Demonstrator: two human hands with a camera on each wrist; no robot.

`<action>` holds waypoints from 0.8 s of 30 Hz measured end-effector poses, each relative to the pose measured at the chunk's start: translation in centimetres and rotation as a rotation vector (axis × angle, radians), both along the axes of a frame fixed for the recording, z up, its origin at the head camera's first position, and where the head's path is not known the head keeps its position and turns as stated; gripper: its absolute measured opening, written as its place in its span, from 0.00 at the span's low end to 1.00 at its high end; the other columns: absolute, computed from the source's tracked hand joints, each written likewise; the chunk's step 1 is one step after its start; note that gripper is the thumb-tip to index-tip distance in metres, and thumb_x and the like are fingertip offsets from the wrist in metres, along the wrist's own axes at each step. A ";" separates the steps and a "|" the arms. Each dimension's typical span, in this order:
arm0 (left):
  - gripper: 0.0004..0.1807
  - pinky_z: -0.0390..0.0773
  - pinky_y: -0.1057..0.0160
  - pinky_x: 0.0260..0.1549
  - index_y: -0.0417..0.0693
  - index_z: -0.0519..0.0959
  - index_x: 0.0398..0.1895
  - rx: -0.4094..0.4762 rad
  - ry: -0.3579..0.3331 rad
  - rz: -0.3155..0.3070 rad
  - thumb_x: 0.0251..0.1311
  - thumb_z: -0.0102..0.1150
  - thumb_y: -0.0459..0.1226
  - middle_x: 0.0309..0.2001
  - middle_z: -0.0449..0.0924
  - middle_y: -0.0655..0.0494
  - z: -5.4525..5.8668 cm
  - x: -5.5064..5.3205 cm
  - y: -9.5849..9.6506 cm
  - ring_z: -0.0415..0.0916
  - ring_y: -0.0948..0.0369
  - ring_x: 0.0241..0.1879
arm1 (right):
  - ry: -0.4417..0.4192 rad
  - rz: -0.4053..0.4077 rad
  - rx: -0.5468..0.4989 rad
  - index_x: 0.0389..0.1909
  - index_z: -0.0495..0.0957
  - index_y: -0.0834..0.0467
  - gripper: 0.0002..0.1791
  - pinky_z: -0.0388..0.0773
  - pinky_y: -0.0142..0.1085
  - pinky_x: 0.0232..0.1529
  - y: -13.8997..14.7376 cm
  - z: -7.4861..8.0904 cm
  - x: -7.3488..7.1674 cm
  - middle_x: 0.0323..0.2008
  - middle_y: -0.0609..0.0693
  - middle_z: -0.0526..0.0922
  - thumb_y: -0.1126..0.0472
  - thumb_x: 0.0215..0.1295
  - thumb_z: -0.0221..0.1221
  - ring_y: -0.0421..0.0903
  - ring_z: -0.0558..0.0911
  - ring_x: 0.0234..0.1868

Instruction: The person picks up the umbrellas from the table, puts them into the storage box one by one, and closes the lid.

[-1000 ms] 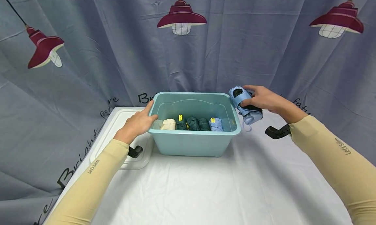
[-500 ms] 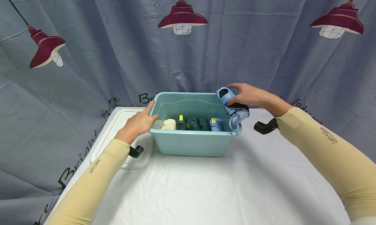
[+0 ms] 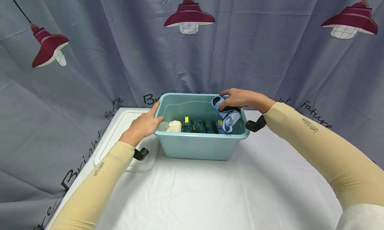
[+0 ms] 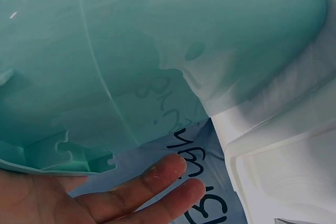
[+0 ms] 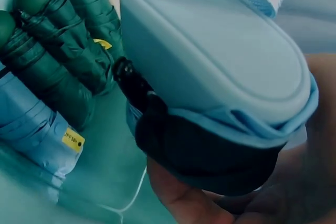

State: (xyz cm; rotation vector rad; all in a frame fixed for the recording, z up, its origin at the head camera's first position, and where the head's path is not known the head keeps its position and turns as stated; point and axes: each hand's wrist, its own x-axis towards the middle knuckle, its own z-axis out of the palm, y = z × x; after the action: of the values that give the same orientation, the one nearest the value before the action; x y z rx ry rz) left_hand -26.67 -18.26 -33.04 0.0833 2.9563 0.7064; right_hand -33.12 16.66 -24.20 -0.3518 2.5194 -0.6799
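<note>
My right hand grips a light blue folding umbrella with a dark band, holding it inside the right end of the teal bin. The umbrella's smooth rounded end and strap loop fill much of the right wrist view. My left hand rests at the bin's left rim, its fingers fairly straight in the left wrist view. Inside the bin stand a cream bundle, three dark green folded umbrellas and another blue folded umbrella with a yellow tag. The held umbrella partly covers that blue one in the head view.
A white lid lies on the table left of the bin, partly behind my left arm. White cloth covers the table. Behind it hangs a grey-blue curtain printed with red lamps.
My right hand has carried the blue umbrella leftward from beside the bin's right rim to inside it, above the other blue umbrella. The left hand has stayed at the rim.
</note>
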 end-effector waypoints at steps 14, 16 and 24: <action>0.42 0.69 0.35 0.58 0.74 0.30 0.81 0.001 0.006 0.004 0.69 0.35 0.59 0.76 0.59 0.41 -0.2 -0.4 -0.1 0.70 0.40 0.66 | -0.183 0.057 0.050 0.79 0.50 0.62 0.46 0.77 0.46 0.60 -3.2 -2.6 -3.0 0.72 0.62 0.64 0.52 0.66 0.59 0.51 0.77 0.56; 0.42 0.70 0.35 0.57 0.74 0.29 0.81 -0.002 0.007 0.004 0.69 0.35 0.59 0.76 0.60 0.41 -0.2 -0.4 -0.1 0.70 0.40 0.66 | -0.202 0.076 0.054 0.79 0.51 0.63 0.45 0.79 0.45 0.58 -3.6 -3.0 -3.3 0.71 0.62 0.65 0.52 0.67 0.59 0.50 0.79 0.55; 0.42 0.71 0.36 0.56 0.75 0.29 0.81 0.001 0.007 0.006 0.69 0.36 0.59 0.76 0.61 0.42 0.0 -0.3 0.0 0.72 0.41 0.64 | -0.246 0.125 0.096 0.51 0.79 0.63 0.18 0.80 0.33 0.37 -5.2 -4.4 -3.7 0.40 0.52 0.79 0.54 0.69 0.59 0.41 0.80 0.35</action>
State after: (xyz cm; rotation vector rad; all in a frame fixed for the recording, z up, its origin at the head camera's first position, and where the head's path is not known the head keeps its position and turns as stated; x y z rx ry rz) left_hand -26.93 -18.27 -33.07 0.0774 2.9637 0.7099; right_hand -36.79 11.46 -28.60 -0.3639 2.2663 -0.5181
